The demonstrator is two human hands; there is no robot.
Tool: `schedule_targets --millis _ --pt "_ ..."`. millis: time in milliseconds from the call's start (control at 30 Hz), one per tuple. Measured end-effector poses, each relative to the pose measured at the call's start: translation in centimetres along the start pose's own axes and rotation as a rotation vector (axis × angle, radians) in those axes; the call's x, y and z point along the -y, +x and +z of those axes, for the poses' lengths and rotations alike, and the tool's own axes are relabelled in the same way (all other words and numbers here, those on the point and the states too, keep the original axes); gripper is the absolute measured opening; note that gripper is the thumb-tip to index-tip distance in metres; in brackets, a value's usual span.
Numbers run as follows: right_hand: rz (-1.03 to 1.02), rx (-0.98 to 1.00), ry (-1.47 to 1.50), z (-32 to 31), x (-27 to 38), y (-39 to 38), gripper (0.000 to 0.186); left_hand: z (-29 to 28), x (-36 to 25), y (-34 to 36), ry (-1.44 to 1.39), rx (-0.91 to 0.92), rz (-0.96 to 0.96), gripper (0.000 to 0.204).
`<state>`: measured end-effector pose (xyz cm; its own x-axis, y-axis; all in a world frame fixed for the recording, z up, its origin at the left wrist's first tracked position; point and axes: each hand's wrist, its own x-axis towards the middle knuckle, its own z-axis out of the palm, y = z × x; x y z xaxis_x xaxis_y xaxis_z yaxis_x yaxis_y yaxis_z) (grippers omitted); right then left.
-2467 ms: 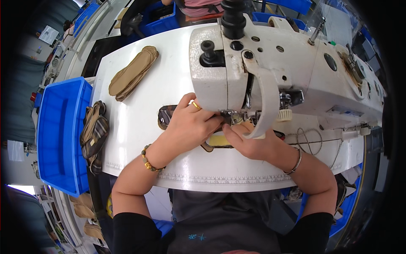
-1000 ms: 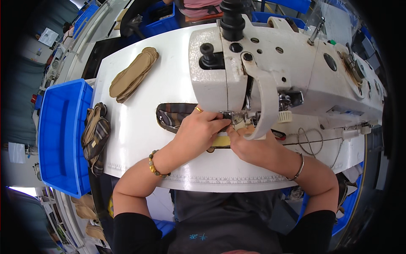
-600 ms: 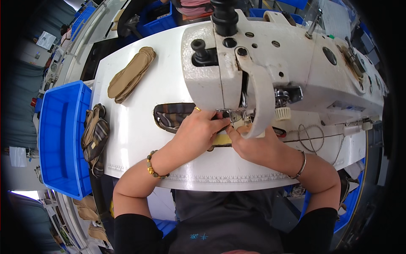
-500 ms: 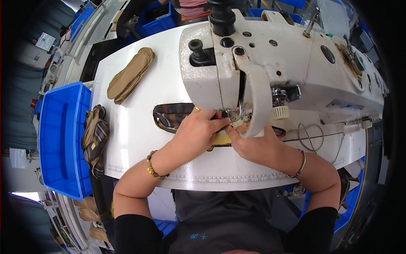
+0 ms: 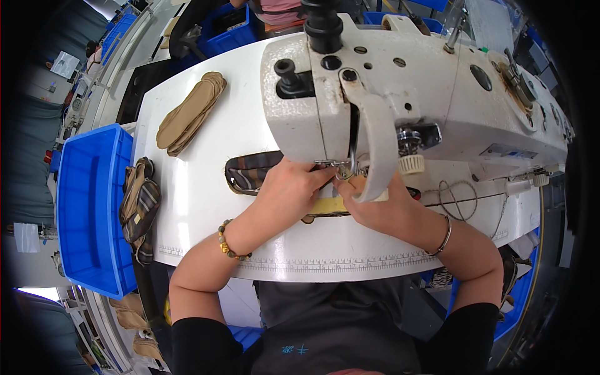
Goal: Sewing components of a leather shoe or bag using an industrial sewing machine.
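Note:
A dark plaid fabric shoe upper (image 5: 251, 172) lies on the white sewing table beneath the head of an industrial sewing machine (image 5: 369, 81). My left hand (image 5: 290, 190) presses on it left of the needle area, its thumb and index finger closed on the cloth edge. Close by on the right, my right hand (image 5: 381, 203) has its fingertips pinched on the work near the presser foot (image 5: 342, 169), partly behind the machine's pale curved lever (image 5: 379, 144). A yellow strip (image 5: 328, 206) shows between my hands. The exact stitching point is hidden by fingers and machine.
A stack of tan insole-shaped pieces (image 5: 190, 115) lies at the back left. More plaid uppers (image 5: 140, 209) hang at the table's left edge beside a blue bin (image 5: 94, 212). A loose cord (image 5: 459, 200) lies right of my hands. Another person (image 5: 281, 12) sits beyond the table.
My left fingers have shifted slightly at the cloth edge, and more of the yellow strip shows between my hands. The whole view has moved a little.

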<state>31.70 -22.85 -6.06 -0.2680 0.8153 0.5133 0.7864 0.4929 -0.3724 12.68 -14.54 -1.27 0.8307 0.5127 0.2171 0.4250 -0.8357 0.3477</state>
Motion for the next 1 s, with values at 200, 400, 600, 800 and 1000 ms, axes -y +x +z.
schedule_targets --millis 200,400,600,800,1000 --pt "-0.036 -0.047 0.05 -0.2 -0.1 0.0 0.014 0.2 0.7 0.0 -0.026 -0.111 0.037 0.03" --pt "0.044 -0.085 -0.08 0.5 -0.4 0.3 0.01 -1.1 1.0 0.0 -0.043 -0.207 -0.037 0.022" --pt "0.364 -0.014 0.312 1.0 0.1 1.3 0.016 -1.0 1.8 0.9 -0.184 -0.279 -0.111 0.019" --pt "-0.099 0.413 -0.073 -0.7 0.9 1.6 0.006 -0.7 2.1 1.1 -0.136 -0.315 -0.105 0.02" --pt "-0.268 0.095 -0.322 0.4 0.2 2.2 0.01 -2.5 1.2 0.6 -0.167 -0.207 -0.119 0.025"
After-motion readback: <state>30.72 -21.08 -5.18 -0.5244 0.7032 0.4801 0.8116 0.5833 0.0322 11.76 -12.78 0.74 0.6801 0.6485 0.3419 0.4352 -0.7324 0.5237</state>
